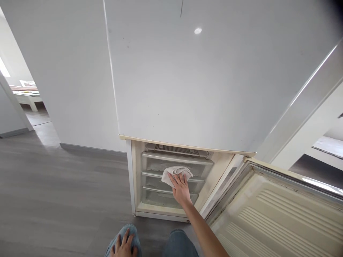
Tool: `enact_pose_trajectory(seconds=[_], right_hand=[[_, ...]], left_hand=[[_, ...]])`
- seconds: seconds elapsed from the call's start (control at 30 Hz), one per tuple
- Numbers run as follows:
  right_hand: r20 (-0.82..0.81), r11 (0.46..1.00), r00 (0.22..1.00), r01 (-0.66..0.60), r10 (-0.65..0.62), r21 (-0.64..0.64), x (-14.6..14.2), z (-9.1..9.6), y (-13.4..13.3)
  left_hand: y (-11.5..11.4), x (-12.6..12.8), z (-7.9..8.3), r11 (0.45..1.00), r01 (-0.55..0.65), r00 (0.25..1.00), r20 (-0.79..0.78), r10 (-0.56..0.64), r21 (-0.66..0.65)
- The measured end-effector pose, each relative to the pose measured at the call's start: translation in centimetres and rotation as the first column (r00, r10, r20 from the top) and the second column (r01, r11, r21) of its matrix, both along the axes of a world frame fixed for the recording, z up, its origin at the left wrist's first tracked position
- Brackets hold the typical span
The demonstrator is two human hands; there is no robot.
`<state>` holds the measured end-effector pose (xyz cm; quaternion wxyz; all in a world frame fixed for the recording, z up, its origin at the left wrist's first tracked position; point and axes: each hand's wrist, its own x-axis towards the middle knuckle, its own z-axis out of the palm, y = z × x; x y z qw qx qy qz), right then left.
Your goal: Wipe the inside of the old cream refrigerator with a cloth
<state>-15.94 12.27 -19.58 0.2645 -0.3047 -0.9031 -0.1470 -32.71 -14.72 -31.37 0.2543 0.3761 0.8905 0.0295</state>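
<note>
My right hand (180, 187) holds a folded white cloth (178, 172) pressed against the front of the clear freezer drawers (152, 163), its fingers spread over the fabric. Behind the cloth, part of the upper and middle drawer fronts is hidden. My left hand (123, 246) rests on my left knee with the fingers apart and nothing in them. The lower freezer compartment stands open, its cream door (273, 214) swung out to the right of my arm. Dark stains run along the door's seal.
Above the compartment is the fridge's closed upper door (187, 82). A vented shelf (177, 150) sits over the drawers. Grey wood-look floor (66, 196) spreads to the left. Through a doorway at far left stands a white bed frame (29, 96).
</note>
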Motion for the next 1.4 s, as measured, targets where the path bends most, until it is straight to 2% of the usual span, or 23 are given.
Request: enact_pose_trajectory(seconds=[0.1,0.2,0.3,0.4,0.6,0.7,0.8,0.93,1.07,1.2,1.33,1.4], right_hand=[[-0.044,0.998,0.997,0.062,-0.062,0.001,2.7,-2.5,1.3],[-0.158,0.992,0.979,0.128,-0.129,-0.017,5.3,-4.6,2.5],[-0.315,0.975,0.923,0.196,-0.22,-0.107,6.9,-5.2,3.2],[-0.457,0.944,0.831,0.229,-0.317,-0.239,7.2,-3.6,3.5],[-0.61,0.915,0.702,0.153,-0.367,-0.374,5.7,2.8,3.9],[-0.651,0.906,0.662,0.106,-0.372,-0.41,5.2,3.7,3.8],[-0.677,0.889,0.624,0.064,-0.39,-0.453,4.9,2.2,3.6],[-0.692,0.848,0.573,0.01,-0.439,-0.53,4.6,-1.9,3.3],[-0.696,0.834,0.552,-0.004,-0.459,-0.552,4.4,-5.1,3.2],[-0.638,0.827,0.612,0.048,-0.467,-0.56,3.3,-6.8,2.3],[-0.556,0.879,0.755,0.057,-0.348,-0.474,0.3,-7.4,0.1],[-0.515,0.899,0.803,0.059,-0.301,-0.434,-1.6,-7.6,-1.1]], left_hand=[[-0.2,0.2,-0.1,1.0,-0.003,0.999,-0.038,0.003,-0.01],[-0.2,0.4,0.3,1.0,-0.004,1.0,-0.028,0.004,-0.022],[-0.3,0.4,0.8,1.0,-0.001,0.999,-0.042,0.0,-0.023],[-0.3,0.3,1.0,1.0,0.006,1.0,-0.012,-0.007,-0.029],[-0.4,0.4,1.3,0.999,0.01,1.0,0.002,-0.01,-0.046],[-0.5,0.6,1.6,0.999,0.003,0.999,-0.034,-0.005,-0.043],[-0.6,0.4,1.6,0.999,-0.001,0.999,-0.04,-0.001,-0.041],[-0.4,-0.2,1.6,0.998,0.011,0.997,0.079,-0.006,-0.062],[-0.3,0.0,1.8,0.999,0.009,1.0,0.002,-0.009,-0.038],[-0.3,0.5,2.0,0.998,0.02,1.0,-0.006,-0.02,-0.056],[-0.4,0.5,1.6,0.999,0.023,0.999,-0.045,-0.025,-0.036],[-0.3,0.4,1.2,0.999,0.015,0.999,-0.04,-0.017,-0.029]])
